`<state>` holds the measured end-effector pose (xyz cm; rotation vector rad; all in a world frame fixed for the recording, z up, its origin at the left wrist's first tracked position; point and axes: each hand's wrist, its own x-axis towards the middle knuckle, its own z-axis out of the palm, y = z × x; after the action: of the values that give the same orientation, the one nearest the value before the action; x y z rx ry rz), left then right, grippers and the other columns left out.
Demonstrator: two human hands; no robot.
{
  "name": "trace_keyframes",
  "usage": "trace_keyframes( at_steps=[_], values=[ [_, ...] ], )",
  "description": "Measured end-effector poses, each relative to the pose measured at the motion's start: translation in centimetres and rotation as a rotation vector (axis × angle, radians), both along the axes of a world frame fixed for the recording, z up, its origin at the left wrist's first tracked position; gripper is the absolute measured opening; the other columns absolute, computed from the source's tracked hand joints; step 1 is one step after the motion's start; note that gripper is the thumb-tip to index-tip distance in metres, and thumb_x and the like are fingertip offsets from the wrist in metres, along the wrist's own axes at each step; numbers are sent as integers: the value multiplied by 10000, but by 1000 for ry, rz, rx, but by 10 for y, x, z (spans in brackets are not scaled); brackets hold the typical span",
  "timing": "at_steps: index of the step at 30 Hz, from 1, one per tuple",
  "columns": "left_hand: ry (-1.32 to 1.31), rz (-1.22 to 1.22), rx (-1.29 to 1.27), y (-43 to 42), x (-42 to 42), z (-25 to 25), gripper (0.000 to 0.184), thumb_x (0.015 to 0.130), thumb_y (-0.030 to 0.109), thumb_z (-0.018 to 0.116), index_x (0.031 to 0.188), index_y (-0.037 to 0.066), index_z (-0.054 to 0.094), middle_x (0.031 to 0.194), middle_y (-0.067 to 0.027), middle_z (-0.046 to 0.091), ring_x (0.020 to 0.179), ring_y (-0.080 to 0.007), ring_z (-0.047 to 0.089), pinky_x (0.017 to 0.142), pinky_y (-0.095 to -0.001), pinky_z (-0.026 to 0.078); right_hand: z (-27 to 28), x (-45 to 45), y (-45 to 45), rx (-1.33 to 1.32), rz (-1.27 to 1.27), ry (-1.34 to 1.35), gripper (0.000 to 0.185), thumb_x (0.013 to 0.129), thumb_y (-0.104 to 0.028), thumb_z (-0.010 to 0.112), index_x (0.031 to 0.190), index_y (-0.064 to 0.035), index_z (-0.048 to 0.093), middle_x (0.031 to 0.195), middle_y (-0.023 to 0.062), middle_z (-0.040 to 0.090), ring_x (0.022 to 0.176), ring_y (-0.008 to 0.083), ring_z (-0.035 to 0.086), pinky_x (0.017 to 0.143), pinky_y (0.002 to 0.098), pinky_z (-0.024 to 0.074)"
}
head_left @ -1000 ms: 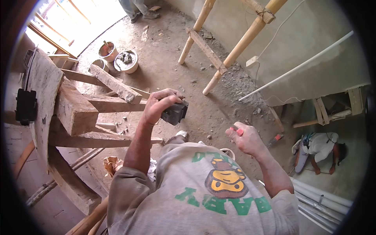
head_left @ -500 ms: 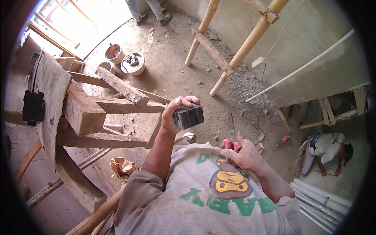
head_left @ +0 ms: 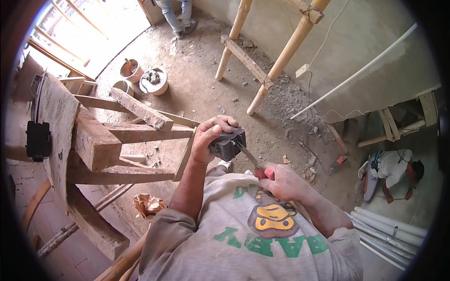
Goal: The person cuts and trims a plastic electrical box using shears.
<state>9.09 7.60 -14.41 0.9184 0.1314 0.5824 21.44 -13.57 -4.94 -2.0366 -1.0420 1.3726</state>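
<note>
A black plastic box (head_left: 228, 144) is gripped in my left hand (head_left: 210, 138), with the fingers over its top and side. My right hand (head_left: 283, 180) is closed round the red handle (head_left: 265, 173) of a tool with a long thin metal end (head_left: 249, 155). The tip of that metal end reaches the near right side of the black box; whether it goes inside cannot be made out. A second black box (head_left: 38, 139) sits on the worn wooden board (head_left: 57, 117) at the far left.
Rough timbers (head_left: 140, 133) stand at the left. Buckets (head_left: 153, 81) and bamboo scaffolding (head_left: 276, 65) are ahead. A person (head_left: 393, 169) crouches at the right near pipes (head_left: 391, 225); another person's legs (head_left: 177, 16) show at the top. A red-handled tool (head_left: 338, 162) lies on the floor.
My right hand has come leftward and the metal end now meets the black box. My left hand has turned the box a little. The person at the top has shifted.
</note>
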Motion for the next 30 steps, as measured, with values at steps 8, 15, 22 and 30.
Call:
trace_keyframes(
  at_steps=[8,15,22,30],
  values=[
    [10,-44,-83,-6,-3,1,313,883,266,628,878,-43,677,1094,-165,619,969,-230,642,866,-330,519,-5,3,3,-5,-31,46,248,862,-215,624,981,2,631,893,244,659,876,387,654,758,427,490],
    [33,-63,-151,-9,-4,-1,287,903,211,616,877,-63,698,1086,-164,630,943,-226,652,851,-324,534,-1,3,4,40,-3,-45,277,879,-241,617,1029,-11,650,910,239,664,888,386,655,758,438,491],
    [107,-50,-74,-9,-5,-6,289,871,221,643,852,-59,715,1073,-146,638,931,-206,649,835,-301,521,5,11,7,-67,49,-10,299,913,-299,596,1011,-22,654,907,223,671,864,369,659,743,424,493],
    [155,-70,-38,-15,-4,9,262,869,211,634,841,-34,723,1048,-127,641,922,-193,645,837,-295,510,-16,21,1,-69,82,205,329,933,-331,589,1039,-23,631,822,134,650,770,230,621,712,372,477]
  ],
)
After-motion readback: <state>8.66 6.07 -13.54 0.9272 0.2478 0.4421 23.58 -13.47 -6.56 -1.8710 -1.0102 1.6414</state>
